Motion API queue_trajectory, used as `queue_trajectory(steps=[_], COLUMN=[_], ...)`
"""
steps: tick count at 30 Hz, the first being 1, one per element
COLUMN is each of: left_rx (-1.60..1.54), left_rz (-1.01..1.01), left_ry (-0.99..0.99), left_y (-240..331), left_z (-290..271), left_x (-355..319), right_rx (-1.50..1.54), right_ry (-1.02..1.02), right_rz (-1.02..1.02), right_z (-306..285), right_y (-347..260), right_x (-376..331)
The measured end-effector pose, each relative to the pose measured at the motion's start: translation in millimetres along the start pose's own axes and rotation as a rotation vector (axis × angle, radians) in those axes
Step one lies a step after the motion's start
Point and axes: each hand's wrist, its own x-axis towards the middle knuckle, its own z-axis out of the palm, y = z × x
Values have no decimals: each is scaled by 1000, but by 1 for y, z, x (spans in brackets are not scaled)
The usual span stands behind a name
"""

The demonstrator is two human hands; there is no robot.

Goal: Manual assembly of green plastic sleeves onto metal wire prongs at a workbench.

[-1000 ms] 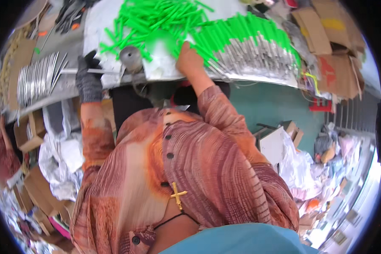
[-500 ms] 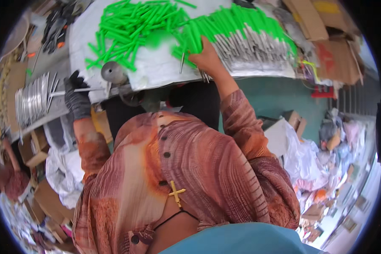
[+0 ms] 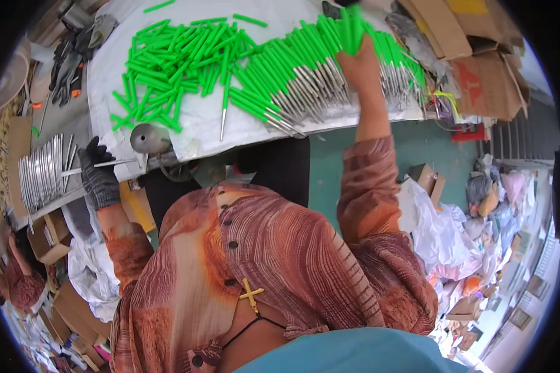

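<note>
My left hand [image 3: 99, 177], in a dark grey glove, is closed around a thin metal rod [image 3: 124, 162] beside a round grey metal fixture [image 3: 149, 138] at the table edge. Bare metal rods [image 3: 40, 177] lie side by side left of it. My bare right hand [image 3: 361, 65] is raised at the far right, its fingers wrapped around upright green tubes [image 3: 353, 31]; their lower ends are hidden. Below and around it lies a dense row of green-handled metal rods [image 3: 311, 87]. Loose green tubes [image 3: 180, 62] are heaped to the left, with one green-handled rod [image 3: 223, 115] in front.
White sheeting [image 3: 199, 137] covers the table. Dark gloves [image 3: 65, 68] lie at the far left, cardboard [image 3: 491, 87] at the far right. Plastic bags [image 3: 442, 230] are piled on the right, and boxes [image 3: 50, 239] stand on the left near another person [image 3: 22, 280].
My right hand has moved right and away from me, from the near end of the row to its far right part. My left hand still grips a rod by the fixture.
</note>
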Motion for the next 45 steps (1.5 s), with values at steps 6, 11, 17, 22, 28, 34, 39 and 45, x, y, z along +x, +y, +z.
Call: queue_trajectory(steps=[6,11,17,22,28,34,39,45], left_rx=[87,86,260,212,124,68,24,-5], left_rz=[-13,-36,5,-21,-61,-57,-95,-101], left_ry=[44,12,22,47,46,39,60,37], left_y=[2,-4,4,8,10,5,7,-6], left_z=[14,9,18,27,23,2,-4,-10], left_x=[-6,0,-1,-12,-22,-18,-15,-3], right_rx=[-439,-552,-490,30,-133,-274,-477,-573], right_ry=[-25,-122,-14,-477,-469,-428,-259,-191], right_rz=[27,172,-97,-23,-37,-82,-292,-277], right_z=[-23,-1,3,75,148,118,95,115], right_y=[152,192,73,-53,-118,-112,-77,-51], right_x=[79,73,33,-106,-142,-132,-140,-139])
